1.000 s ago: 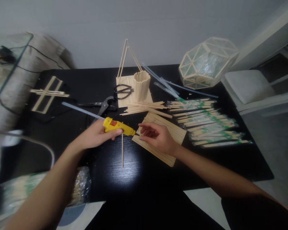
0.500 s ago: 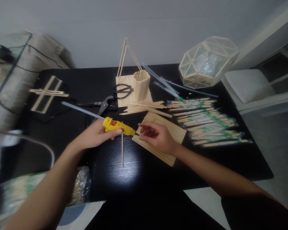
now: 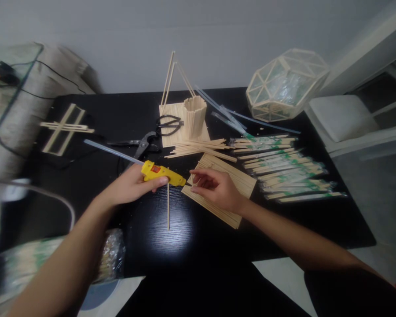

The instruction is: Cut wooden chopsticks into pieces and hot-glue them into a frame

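Observation:
Wrapped round a yellow glue gun (image 3: 163,173) is my left hand (image 3: 132,184), with a long glue stick (image 3: 112,152) jutting from the gun's back end. The nozzle points right, close to the fingertips of my right hand (image 3: 218,187). That hand is over the left part of a flat panel of wooden sticks (image 3: 240,185), thumb and fingers curled near a short upright stick (image 3: 192,178); whether they grip it is too small to tell. A single stick (image 3: 168,209) lies below the gun.
Behind are loose sticks (image 3: 201,149), a stick cup (image 3: 195,116) on a square base (image 3: 171,136), black scissors (image 3: 170,125) and pliers (image 3: 145,143). Wrapped chopsticks (image 3: 284,169) lie right, below a faceted frame (image 3: 285,86). A crossed stick piece (image 3: 64,128) lies left.

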The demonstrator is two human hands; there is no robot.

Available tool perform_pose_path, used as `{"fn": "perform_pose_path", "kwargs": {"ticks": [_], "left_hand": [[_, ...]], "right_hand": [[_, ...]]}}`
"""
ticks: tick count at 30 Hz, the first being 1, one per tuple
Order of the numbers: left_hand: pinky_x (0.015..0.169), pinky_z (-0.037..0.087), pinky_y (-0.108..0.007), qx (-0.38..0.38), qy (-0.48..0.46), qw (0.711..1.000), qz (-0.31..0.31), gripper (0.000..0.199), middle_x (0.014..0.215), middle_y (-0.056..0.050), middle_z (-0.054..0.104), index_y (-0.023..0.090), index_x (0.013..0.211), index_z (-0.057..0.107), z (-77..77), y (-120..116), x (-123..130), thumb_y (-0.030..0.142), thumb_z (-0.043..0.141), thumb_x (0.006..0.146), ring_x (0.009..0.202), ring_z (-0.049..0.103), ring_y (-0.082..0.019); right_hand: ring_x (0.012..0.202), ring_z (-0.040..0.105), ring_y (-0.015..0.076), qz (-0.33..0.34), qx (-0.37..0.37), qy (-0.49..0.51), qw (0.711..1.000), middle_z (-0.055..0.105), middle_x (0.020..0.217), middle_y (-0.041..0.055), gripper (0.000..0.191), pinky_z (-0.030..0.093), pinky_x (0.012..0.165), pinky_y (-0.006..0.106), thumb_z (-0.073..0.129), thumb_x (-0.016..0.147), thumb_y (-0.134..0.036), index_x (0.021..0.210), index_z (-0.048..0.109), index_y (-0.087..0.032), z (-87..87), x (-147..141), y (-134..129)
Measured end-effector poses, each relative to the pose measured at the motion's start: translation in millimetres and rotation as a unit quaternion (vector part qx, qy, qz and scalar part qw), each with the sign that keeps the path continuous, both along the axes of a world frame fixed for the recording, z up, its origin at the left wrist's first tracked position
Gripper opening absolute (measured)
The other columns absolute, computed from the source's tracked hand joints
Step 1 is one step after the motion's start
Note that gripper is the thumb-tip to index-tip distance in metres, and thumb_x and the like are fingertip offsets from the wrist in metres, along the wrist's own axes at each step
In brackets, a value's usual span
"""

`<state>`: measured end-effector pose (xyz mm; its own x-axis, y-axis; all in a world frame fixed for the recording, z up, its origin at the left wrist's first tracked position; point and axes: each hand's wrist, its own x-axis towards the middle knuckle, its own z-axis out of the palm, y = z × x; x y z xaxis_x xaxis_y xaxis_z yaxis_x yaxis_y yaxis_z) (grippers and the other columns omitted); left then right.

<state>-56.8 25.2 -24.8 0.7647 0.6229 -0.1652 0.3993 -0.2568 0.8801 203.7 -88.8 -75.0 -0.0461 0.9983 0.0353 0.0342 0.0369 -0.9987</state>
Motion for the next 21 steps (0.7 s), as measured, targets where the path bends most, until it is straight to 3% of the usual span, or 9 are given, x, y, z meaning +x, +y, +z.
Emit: {"fn": "perform_pose_path", "kwargs": {"ticks": [21], "left_hand": [[0.051, 0.052, -0.017, -0.001, 0.004, 1.0, 0.013, 0.038, 0.063, 0.001, 0.065, 0.017, 0.075, 0.064, 0.8, 0.5, 0.5, 0.05, 0.069, 0.094, 0.055, 0.061, -0.01]], "right_hand": [[0.078, 0.072, 0.0144, 0.007, 0.006, -0.014, 1.0, 0.078, 0.097, 0.0035, 0.042, 0.064, 0.072, 0.029, 0.088, 0.083, -0.029, 0.123, 0.077, -0.025, -0.9, 1.0, -0.9]]}}
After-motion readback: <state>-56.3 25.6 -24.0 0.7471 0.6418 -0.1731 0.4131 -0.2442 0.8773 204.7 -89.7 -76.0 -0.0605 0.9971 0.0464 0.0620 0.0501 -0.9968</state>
